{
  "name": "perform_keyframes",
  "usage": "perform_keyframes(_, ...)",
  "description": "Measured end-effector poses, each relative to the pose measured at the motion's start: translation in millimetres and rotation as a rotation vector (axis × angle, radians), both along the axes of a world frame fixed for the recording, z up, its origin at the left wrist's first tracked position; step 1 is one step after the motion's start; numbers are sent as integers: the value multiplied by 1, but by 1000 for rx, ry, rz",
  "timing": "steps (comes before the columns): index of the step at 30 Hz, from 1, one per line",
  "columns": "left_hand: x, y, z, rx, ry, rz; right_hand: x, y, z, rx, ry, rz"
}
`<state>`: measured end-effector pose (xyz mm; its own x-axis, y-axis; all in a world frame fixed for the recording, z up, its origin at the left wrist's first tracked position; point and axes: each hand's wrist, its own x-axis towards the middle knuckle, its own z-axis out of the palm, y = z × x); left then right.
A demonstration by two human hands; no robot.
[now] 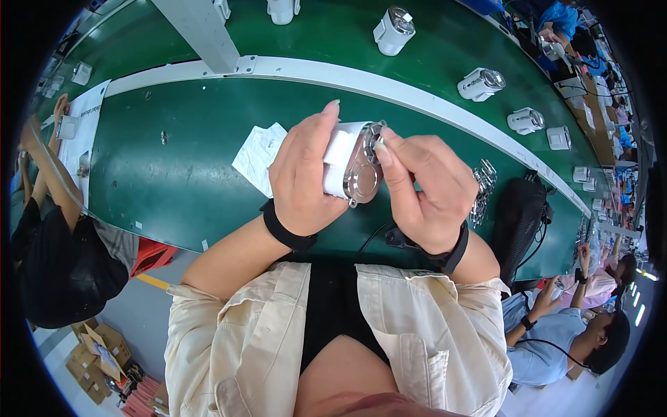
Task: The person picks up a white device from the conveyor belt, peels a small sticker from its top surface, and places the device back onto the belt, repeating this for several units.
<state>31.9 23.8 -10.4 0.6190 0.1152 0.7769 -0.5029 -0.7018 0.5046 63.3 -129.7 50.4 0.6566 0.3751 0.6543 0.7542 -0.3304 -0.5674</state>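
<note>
My left hand [299,174] is wrapped round a white rounded housing [340,156] and holds it tilted, its shiny metallic end turned to the right. At the upper edge of that end, my right hand [431,181] pinches a small shiny metal part [378,141], mostly hidden by the fingertips. A little metal loop [353,203] sticks out at the opposite edge of the end. Beside my right hand lies a pile of shiny wire clips [483,186]. A crumpled white sheet [257,158] rests on the green table [174,167] left of my left hand.
Beyond a white rail [333,73], several similar white units [394,31] stand on a green surface. A metal post [201,35] rises at the far left. A black bag-like object [517,215] with a cable sits right. Co-workers are at both sides; cardboard boxes [97,354] stand lower left.
</note>
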Motion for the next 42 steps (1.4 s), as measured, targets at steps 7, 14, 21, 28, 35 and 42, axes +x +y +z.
perform_keyframes(7, 6, 1, -3, 63, -86, 34, -14, 1, 10, -294, -209, -71)
perform_keyframes(14, -5, 1, 2, -67, 33, -56, 6, -15, 19, -261, -53, 65)
perform_keyframes(21, -13, -3, -1, -308, 247, -295, 20, -10, -2, 240, 786, 470)
perform_keyframes(28, -11, -2, -1, -226, 215, -237, 13, -4, -14, 402, 1069, 608)
perform_keyframes(35, -12, 0, 6, -193, 262, -233, 13, -1, -11, 503, 1208, 616)
perform_keyframes(42, -14, 3, 4, -314, 259, -334, 14, 0, -6, 502, 1266, 711)
